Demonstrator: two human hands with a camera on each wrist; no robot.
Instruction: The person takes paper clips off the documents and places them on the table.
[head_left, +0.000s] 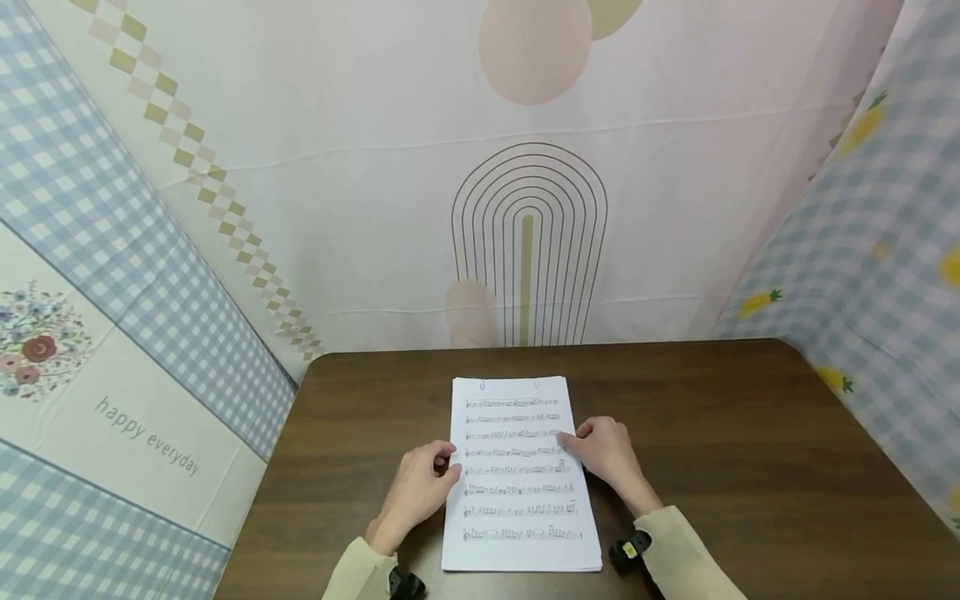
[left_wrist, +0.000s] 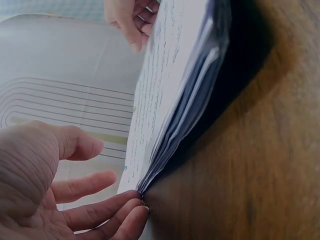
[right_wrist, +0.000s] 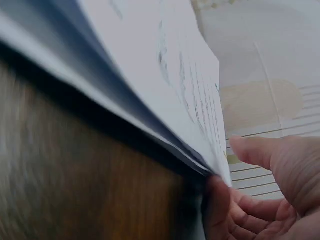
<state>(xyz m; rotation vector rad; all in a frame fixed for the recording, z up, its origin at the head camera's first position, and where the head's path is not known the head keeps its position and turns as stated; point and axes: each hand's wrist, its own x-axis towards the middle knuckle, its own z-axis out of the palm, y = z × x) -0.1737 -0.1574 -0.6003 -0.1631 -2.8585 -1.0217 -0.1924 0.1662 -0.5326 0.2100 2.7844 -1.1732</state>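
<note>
A stack of white paper (head_left: 517, 554) printed with lines of music lies on the table, two small rings (head_left: 536, 383) at its far edge. My left hand (head_left: 422, 485) is at the stack's left side. Its fingertips touch the paper's edge in the left wrist view, with the thumb (left_wrist: 85, 144) held apart. On the other side, my right hand (head_left: 609, 457) has fingers (right_wrist: 218, 202) against the right edge. Its thumb (right_wrist: 250, 151) stands off the page in the right wrist view. Layered sheets (left_wrist: 192, 102) show slightly separated along the side.
The brown wooden table (head_left: 720, 433) reaches back to a white patterned cloth (head_left: 375, 233). Blue checked cloths hang at the left (head_left: 150, 275) and right (head_left: 877, 275). A black wrist camera (head_left: 630, 550) is strapped near the right sleeve (head_left: 682, 554).
</note>
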